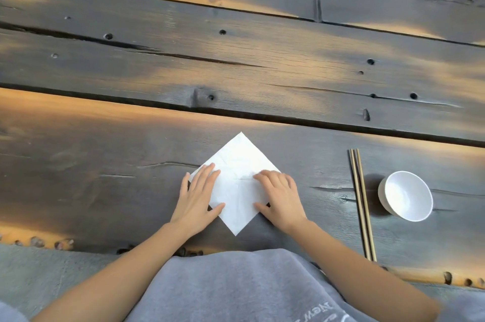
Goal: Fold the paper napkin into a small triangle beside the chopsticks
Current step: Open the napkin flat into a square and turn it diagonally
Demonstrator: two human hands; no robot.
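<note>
Nearest: both forearms come up from the lap. Left hand [197, 197] lies flat, palm down, on the napkin's left corner; right hand [279, 197] flat on its right corner. Neither grip pinches anything: fingers spread, just pressing paper to the tabletop [105, 190].

Napkin [237, 185] lies as a diamond btwn the hands, one point toward the body, the opp. point away; creases cross its middle. So the fold axis prob. runs hand to hand, left-right, and the near point is the free one to bring up over the far point. Both hands equally close to it.

Chopsticks [362, 203] lie to the right, long axis near-far, well apart from the napkin, nearer the right hand. White bowl [405, 195] just beyond them.
</note>
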